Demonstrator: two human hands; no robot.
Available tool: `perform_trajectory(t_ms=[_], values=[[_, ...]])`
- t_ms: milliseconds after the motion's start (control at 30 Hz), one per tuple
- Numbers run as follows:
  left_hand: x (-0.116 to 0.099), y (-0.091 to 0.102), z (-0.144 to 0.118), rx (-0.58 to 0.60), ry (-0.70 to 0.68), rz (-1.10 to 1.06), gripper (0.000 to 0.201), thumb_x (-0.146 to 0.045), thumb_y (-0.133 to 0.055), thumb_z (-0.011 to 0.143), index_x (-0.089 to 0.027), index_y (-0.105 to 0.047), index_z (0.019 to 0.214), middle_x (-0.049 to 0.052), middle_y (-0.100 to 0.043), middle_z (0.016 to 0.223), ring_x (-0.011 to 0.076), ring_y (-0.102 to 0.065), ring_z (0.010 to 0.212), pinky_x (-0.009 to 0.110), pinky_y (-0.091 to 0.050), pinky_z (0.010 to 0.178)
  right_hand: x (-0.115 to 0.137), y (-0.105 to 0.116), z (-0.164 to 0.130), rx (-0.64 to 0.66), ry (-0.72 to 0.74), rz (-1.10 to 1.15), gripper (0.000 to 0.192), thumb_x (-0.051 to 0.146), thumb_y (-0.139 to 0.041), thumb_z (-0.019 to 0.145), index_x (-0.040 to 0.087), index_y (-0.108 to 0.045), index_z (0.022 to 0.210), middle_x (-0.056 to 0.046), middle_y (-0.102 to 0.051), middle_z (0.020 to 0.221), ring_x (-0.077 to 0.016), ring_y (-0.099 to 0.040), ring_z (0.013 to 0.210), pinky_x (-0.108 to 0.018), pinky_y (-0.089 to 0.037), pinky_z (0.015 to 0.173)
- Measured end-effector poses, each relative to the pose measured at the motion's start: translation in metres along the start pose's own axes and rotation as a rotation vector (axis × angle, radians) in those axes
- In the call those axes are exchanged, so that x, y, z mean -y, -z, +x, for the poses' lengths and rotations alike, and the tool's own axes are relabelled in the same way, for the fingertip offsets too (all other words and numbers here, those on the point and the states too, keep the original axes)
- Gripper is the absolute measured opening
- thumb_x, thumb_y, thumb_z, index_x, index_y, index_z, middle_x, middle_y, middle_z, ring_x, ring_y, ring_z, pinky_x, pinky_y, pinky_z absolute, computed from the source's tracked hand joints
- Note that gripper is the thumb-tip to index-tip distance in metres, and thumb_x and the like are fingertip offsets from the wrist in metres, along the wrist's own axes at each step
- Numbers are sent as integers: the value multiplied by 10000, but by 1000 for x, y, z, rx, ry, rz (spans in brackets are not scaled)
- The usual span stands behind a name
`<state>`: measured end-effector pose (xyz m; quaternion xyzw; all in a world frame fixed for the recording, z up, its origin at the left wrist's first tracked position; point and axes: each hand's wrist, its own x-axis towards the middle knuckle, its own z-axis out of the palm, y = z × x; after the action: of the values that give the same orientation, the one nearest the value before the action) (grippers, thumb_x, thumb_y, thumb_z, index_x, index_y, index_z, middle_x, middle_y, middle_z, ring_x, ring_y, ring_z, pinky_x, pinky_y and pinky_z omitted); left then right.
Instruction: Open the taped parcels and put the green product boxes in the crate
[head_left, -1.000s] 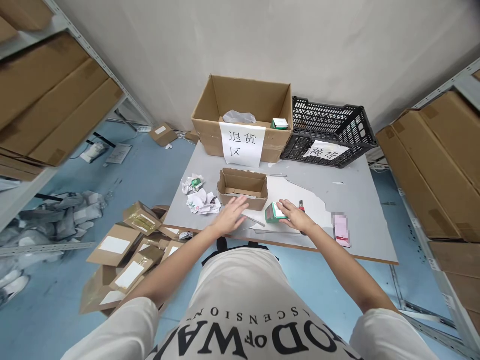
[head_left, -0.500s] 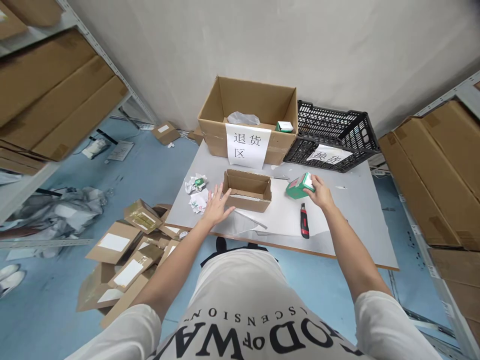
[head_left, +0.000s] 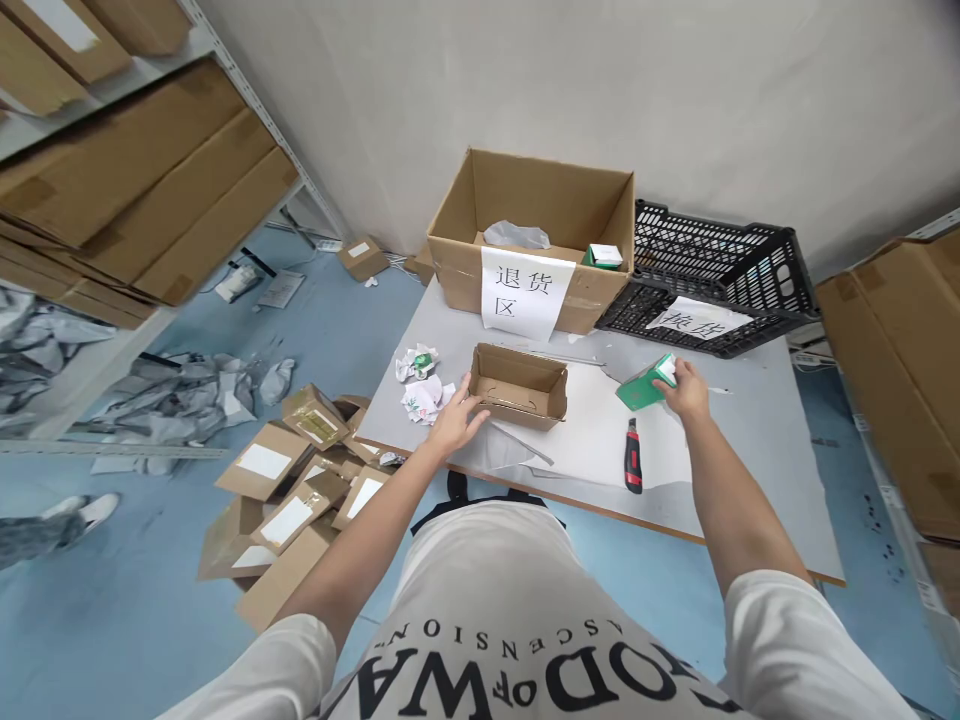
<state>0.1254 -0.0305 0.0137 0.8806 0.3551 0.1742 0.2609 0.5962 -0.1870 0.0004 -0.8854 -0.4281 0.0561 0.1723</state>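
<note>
One handheld green-and-white box (head_left: 642,388)

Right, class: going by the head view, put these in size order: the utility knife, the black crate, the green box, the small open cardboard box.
Largest to smallest, by area in the picture:
1. Black crate
2. Small open cardboard box
3. Green box, partly covered by the right hand
4. Utility knife

Green carton (head_left: 642,390): smooth paperboard. Small open box (head_left: 517,414): matt brown cardboard. Crate (head_left: 772,321): black plastic, latticed. Crumpled wrapping (head_left: 426,398): white paper. Surface (head_left: 772,450): smooth, grey.
</note>
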Motion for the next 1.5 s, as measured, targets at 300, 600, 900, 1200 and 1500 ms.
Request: perform_trajectory(t_ms=[300, 600, 900, 1200, 1500], values=[[-1, -1, 21, -246, 183, -91, 188, -337, -571, 820, -193, -675, 758, 88, -610, 1166, 234, -576, 1114, 390, -469, 958, -3, -1, 1, 17, -80, 35, 966, 575, -671, 645, 90, -314, 1401, -236, -165, 1489, -338, -181, 1380, -432, -238, 1084], [2, 6, 33, -144, 276, -84, 384, -289, -647, 709, -145, -658, 1065, 110, -545, 1230, 231, -645, 921, 377, -526, 870, 77, 32, -42, -277, -63, -68, 906, 559, -519, 800, 91, -121, 1466, -245, -100, 1505, -415, -96, 1378, -594, -185, 1049], [19, 12, 36, 66, 229, -80, 613, -326, -689, 661, -108, -572, 1221, 157, -578, 1252, 318, -584, 1102, 414, -468, 966, 208, -32, -89, 292, 186, 58, 457, 480, -478, 856, 188, -609, 1181, -154, -604, 1191, -335, -589, 1050, -487, -451, 888], [16, 17, 8, -44, 103, -148, 794, -373, -703, 676, -174, -392, 1380, 125, -413, 1419, 293, -402, 1304, 425, -445, 1010, 196, -31, -111, -54, 143, 193, 394, 240, -480, 838, 193, -608, 1208, -93, -603, 1257, -239, -615, 1081, -389, -469, 952], [10, 16, 3, -57, 63, -197, 832, -367, -711, 688, -217, -333, 1414, 109, -354, 1458, 286, -376, 1323, 413, -473, 993, 196, -19, -127, -145, 135, 228, 388, 230, -471, 853, 167, -613, 1208, -106, -602, 1254, -232, -589, 1130, -372, -487, 962]])
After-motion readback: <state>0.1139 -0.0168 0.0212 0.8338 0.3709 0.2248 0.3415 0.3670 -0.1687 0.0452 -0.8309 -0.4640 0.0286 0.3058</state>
